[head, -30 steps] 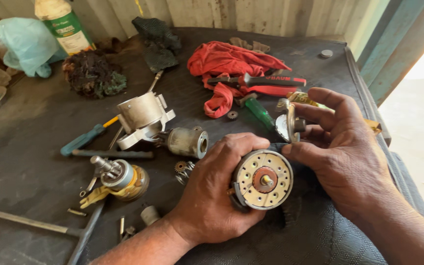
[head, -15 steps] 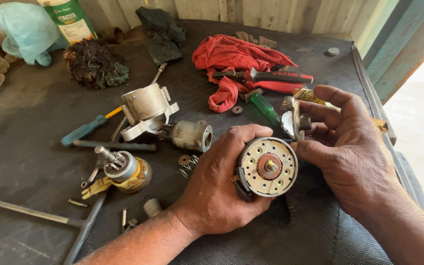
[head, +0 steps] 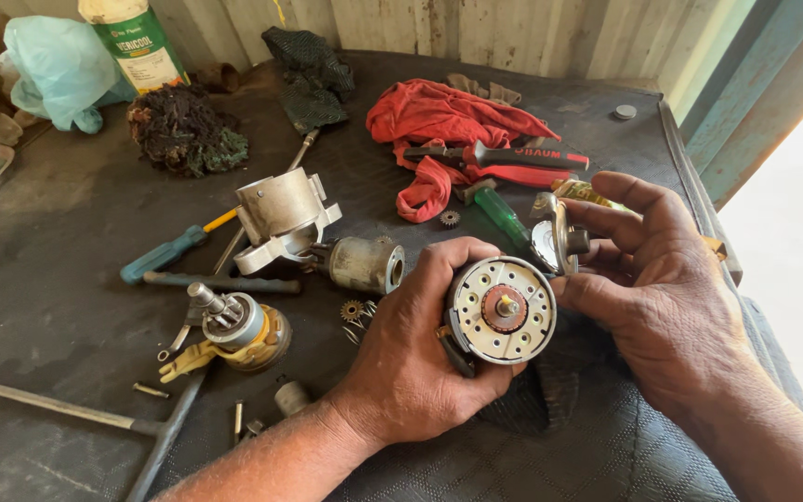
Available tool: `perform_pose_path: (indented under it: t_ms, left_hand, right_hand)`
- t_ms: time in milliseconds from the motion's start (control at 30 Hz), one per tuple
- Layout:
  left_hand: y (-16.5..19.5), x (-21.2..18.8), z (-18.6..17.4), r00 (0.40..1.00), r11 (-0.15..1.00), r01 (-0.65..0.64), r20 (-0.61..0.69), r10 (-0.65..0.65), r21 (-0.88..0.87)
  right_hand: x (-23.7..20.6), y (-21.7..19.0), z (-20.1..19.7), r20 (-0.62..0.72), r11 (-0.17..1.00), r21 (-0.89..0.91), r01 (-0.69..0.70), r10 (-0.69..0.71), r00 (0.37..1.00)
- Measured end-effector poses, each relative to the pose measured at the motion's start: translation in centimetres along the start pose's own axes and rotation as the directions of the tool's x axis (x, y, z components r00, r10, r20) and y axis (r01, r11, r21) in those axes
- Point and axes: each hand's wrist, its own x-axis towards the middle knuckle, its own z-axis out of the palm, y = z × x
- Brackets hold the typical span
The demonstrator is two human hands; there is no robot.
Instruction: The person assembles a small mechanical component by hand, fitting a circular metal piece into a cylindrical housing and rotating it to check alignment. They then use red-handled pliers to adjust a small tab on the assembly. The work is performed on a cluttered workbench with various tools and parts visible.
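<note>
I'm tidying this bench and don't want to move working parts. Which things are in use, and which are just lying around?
In use:
- round motor part, gripped by the left hand
- small metal cap, held by the right hand

Lying about:
- red cloth
- red-handled pliers
- blue-handled screwdriver
- green bottle

Both forearms come into view bare, with no sleeve, glove, watch or band on them. The left hand (head: 411, 372) has broad knuckles, creased at the joints, and dark grime lies in the creases and around the short nails. The right hand (head: 662, 297), nearer the right edge, shows raised veins across its back, wrinkled knuckles and the same dirty smudges on the fingers (head: 638, 200).
</note>
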Motion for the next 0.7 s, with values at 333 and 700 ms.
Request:
perform_pose_path:
  t_ms: [333, 700]
  left_hand:
    - [0.05, 0.42, 0.19, 1.0, 1.0, 0.02, -0.005, -0.02, -0.003]
    - [0.05, 0.54, 0.2, 0.999, 0.998, 0.053, 0.007, -0.053, -0.025]
  right_hand:
    - [0.34, -0.62, -0.33, 0.01, 0.999, -0.046, -0.014, 0.015, 1.0]
    - [0.28, -0.85, -0.06, 0.014, 0.999, -0.03, -0.018, 0.018, 1.0]
